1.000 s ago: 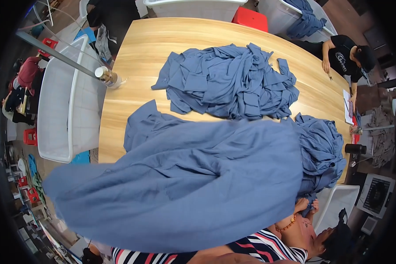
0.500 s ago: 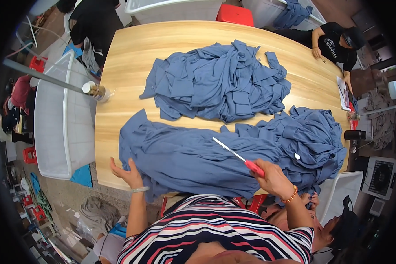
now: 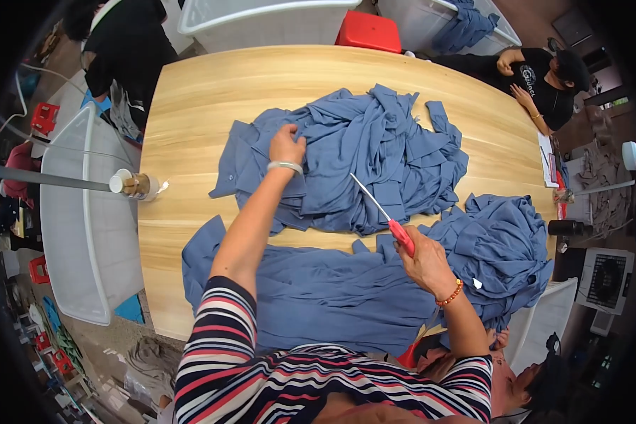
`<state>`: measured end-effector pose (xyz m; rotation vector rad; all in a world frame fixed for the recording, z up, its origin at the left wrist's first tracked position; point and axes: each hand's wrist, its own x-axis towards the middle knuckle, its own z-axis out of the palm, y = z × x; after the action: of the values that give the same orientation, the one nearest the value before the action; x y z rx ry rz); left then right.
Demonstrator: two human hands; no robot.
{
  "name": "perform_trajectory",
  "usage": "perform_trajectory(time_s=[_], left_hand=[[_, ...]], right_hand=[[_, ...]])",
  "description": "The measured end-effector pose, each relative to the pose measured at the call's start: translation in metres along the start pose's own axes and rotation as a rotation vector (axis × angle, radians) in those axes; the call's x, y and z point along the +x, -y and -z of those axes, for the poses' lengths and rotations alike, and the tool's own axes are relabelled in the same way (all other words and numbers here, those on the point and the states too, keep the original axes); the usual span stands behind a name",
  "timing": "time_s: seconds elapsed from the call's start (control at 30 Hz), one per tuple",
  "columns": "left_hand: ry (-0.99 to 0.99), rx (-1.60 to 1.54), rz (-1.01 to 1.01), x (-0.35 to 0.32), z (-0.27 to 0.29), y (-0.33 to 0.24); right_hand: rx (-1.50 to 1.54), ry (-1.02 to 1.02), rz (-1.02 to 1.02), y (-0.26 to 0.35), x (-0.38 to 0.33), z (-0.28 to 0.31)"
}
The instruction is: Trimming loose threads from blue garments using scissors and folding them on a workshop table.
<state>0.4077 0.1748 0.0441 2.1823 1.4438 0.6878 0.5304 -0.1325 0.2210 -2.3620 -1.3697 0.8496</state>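
Observation:
My left hand (image 3: 287, 147) reaches across to the far heap of blue-grey shirts (image 3: 360, 152), its fingers curled on the cloth at the heap's left part. In my right hand (image 3: 428, 263) is a pair of scissors (image 3: 401, 236) with red handles. Their slim blades point away and to the left, over the near edge of that heap. Closest to me a blue-grey shirt (image 3: 318, 297) lies spread across the table, partly under my arms. It meets a bunched pile of the same cloth (image 3: 505, 237) at the right, with a small white tag (image 3: 478, 283) on it.
The wooden table (image 3: 184, 127) carries a jar (image 3: 138, 185) by a metal pole at its left edge and a dark bottle (image 3: 569, 228) at its right. White tubs (image 3: 95, 226) stand around it. A red stool (image 3: 367, 32) and co-workers are close to its edges.
My left hand has moved from the near shirt's left end to the far heap. My right hand still holds the scissors, slightly farther forward. The view has shifted.

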Motion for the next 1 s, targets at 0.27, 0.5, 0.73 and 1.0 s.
perform_trajectory(time_s=[0.27, 0.5, 0.73, 1.0], left_hand=[[1.043, -1.169, 0.347, -0.079, 0.055, -0.017], [0.419, -0.952, 0.195, -0.045, 0.0, -0.057], [0.439, -1.227, 0.441, -0.058, -0.029, -0.052], [0.974, -0.953, 0.23, -0.143, -0.003, -0.038]], right_hand=[[0.018, -0.012, -0.061, -0.021, 0.02, 0.008], [-0.043, 0.063, -0.036, -0.014, 0.026, 0.009], [-0.237, 0.19, 0.109, -0.013, 0.022, 0.016], [-0.016, 0.032, 0.083, -0.027, 0.023, 0.022]])
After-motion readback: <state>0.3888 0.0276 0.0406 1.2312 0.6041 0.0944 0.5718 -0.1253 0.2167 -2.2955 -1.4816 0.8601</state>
